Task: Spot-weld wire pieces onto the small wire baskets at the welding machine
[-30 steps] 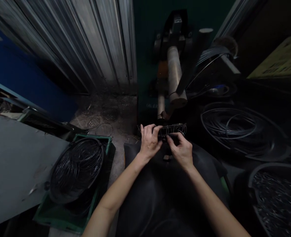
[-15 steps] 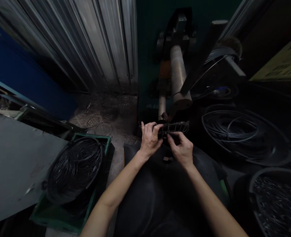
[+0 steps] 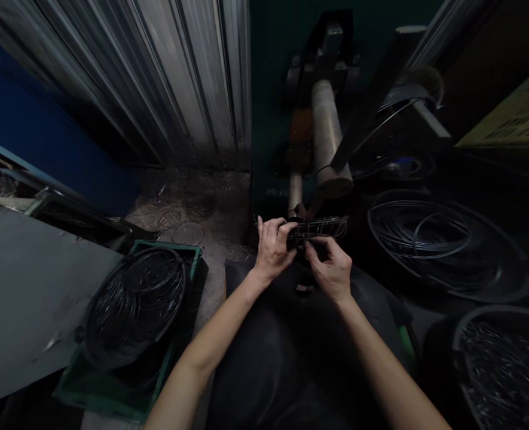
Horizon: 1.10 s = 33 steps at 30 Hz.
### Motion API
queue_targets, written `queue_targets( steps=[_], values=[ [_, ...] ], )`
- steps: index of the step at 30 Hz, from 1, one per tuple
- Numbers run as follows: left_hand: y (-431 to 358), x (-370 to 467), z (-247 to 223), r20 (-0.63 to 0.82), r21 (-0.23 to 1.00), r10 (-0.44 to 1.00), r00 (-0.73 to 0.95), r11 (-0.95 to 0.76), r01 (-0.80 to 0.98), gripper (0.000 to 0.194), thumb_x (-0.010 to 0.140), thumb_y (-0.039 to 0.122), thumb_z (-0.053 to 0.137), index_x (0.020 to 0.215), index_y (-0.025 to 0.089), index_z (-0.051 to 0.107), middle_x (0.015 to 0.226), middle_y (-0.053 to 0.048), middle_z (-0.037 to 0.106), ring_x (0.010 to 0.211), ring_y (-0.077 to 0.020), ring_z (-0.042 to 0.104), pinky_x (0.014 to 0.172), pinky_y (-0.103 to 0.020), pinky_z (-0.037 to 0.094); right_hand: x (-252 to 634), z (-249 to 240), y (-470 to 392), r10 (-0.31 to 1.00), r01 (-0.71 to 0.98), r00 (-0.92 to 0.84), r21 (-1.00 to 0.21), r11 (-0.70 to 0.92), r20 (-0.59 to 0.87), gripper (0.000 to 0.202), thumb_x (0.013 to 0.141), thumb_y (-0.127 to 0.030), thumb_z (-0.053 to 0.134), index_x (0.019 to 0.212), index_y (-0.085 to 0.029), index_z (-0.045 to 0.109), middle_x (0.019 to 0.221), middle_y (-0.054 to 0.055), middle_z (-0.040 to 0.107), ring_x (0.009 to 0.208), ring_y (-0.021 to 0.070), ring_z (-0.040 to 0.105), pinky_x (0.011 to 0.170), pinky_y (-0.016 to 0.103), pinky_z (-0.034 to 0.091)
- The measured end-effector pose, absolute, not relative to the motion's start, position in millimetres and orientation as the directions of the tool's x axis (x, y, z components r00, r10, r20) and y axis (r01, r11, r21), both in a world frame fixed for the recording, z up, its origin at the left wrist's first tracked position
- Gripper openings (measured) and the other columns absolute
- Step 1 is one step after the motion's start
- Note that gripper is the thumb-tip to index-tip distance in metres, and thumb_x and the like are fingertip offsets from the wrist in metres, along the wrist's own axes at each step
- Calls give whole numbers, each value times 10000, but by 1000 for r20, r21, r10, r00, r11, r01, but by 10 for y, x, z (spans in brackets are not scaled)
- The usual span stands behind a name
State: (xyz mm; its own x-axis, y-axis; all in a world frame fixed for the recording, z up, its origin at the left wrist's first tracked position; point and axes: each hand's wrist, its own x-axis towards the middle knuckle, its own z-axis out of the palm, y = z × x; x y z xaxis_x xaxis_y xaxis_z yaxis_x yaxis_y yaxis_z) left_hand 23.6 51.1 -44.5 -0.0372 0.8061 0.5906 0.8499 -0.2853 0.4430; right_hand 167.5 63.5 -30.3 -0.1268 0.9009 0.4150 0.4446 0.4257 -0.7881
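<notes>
Scene dim overall; right half nearly black, wire coils (image 3: 439,239) visible only by faint highlights. Light falls from upper left, brightest on the corrugated metal wall (image 3: 179,77) and bare forearms; no glare. Wide-angle lens bends straight lines toward the edges; corners soft and smeared, centre moderately sharp.

Two hands, left hand (image 3: 271,251) and right hand (image 3: 331,270), share one wire cage (image 3: 320,229). One green crate (image 3: 125,382) holds one wire coil (image 3: 134,304); perhaps two dim basins at right.
</notes>
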Motion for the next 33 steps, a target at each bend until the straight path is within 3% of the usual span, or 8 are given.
queue_targets(
  steps=[20,27,31,33],
  values=[
    [626,175,-452,617,389,787,-2,-302,870,513,731,183,673,1192,210,450,1131,-72,521,1103,-230,515,1136,-595,205,1606,-395,720,917,428,-90,-816,388,388,223,855,-419,544,851,-203,602,803,42,663,684,163,622,668,309,519],
    [586,154,-441,632,434,775,-24,-328,839,556,704,174,660,1194,224,401,1201,-72,531,1163,-228,510,1140,-583,205,1854,-221,467,891,501,-73,-756,421,448,260,869,-412,529,984,-202,632,963,65,689,845,189,649,765,331,517],
    [249,283,-383,595,492,801,-71,-292,820,582,682,138,630,1203,237,391,1185,-58,542,1141,-221,523,1128,-561,247,2814,-232,-1,921,693,-5,-662,285,390,292,850,-482,521,972,-247,645,977,71,685,879,231,645,804,395,492],
    [41,432,-364,508,530,855,-100,-220,819,616,664,142,634,1220,232,386,1176,-65,546,1118,-235,526,1100,-551,302,3482,-379,-174,930,792,160,-605,79,331,337,804,-583,495,865,-283,636,915,106,677,827,254,641,753,421,469]
  ],
)
